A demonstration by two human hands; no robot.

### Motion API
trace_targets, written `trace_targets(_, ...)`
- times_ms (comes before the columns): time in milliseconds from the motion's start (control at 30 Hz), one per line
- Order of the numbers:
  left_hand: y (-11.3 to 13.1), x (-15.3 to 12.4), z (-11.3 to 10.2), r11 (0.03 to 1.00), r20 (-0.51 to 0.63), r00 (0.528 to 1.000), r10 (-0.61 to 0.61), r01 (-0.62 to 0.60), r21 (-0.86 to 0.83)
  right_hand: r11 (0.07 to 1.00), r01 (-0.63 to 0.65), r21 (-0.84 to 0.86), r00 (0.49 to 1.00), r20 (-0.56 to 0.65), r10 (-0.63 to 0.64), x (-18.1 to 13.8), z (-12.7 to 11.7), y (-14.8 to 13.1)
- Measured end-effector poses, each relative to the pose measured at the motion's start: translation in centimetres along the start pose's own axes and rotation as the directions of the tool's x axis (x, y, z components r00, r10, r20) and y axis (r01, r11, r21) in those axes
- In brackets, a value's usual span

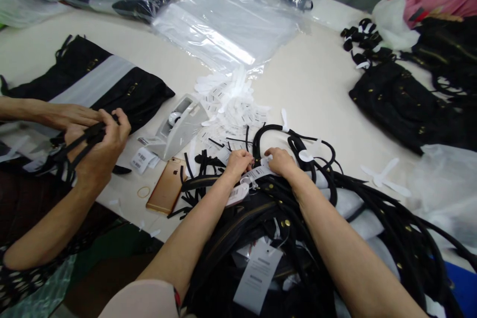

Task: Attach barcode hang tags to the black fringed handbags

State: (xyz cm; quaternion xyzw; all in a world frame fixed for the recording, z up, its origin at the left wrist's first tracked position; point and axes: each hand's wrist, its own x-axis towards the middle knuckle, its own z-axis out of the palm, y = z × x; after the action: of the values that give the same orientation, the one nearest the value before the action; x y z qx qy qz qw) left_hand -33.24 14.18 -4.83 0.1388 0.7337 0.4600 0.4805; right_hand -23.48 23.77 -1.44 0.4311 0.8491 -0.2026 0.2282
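Black handbags with brass zips and studs (257,213) are piled in front of me. My left hand (238,165) is closed in a pinch at the far edge of the nearest bag; what lies between its fingertips is too small to make out. Just to its right, my right hand (282,161) has its fingers closed on the end of a white printed label (257,174). A white hang tag (238,194) sits below my left hand. Another, larger hang tag (258,273) lies on the bag nearer me. A looped black strap (268,129) rises behind my hands.
At left, a co-worker's hands (95,139) hold black straps beside a black bag (137,94). A gold phone (166,186), a grey tape dispenser (179,126) and loose white labels (238,109) lie between us. Clear plastic bags (227,25) are behind; more black bags (398,99) are at right.
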Motion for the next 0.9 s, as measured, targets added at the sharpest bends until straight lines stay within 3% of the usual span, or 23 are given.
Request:
trace_targets(67, 0.2, -0.1, 0.0, 1.0, 0.008, 1.0, -0.013, 0.013, -0.026, 0.999, 0.022, -0.029, 0.997, 0.081, -0.02, 0.1, 0.2, -0.1)
trace_targets(167, 0.4, -0.3, 0.1, 0.999, 0.028, 0.999, -0.024, 0.025, -0.046, 0.994, 0.034, -0.104, 0.996, 0.09, -0.024, 0.4, 0.7, -0.5)
trace_targets(400, 0.5, -0.3, 0.0, 0.999, 0.06, 0.998, -0.036, 0.035, 0.005, 0.965, 0.057, -0.257, 0.996, -0.051, -0.073, -0.4, 0.1, -0.5)
trace_targets(567, 0.2, -0.2, 0.0, 0.99, 0.013, 1.0, 0.027, -0.029, 0.138, 0.959, 0.069, -0.276, 0.978, -0.172, -0.119, -1.5, -1.4, 0.2)
trace_targets(667, 0.0, -0.1, 0.0, 0.965, -0.035, 0.994, 0.107, -0.095, 0.246, 0.989, 0.045, -0.138, 0.955, -0.286, -0.083, -1.7, -2.3, 0.3)
trace_targets(767, -0.1, -0.2, 0.1, 0.931, -0.057, 0.983, 0.172, -0.143, 0.336, 0.992, 0.058, 0.116, 0.922, -0.386, -0.009, -1.4, -2.5, 0.0)
trace_targets(900, -0.2, -0.6, 0.4, 0.83, -0.029, 0.964, 0.264, -0.212, 0.516, 0.861, 0.136, 0.49, 0.889, -0.443, 0.112, -0.3, -1.6, -0.5)
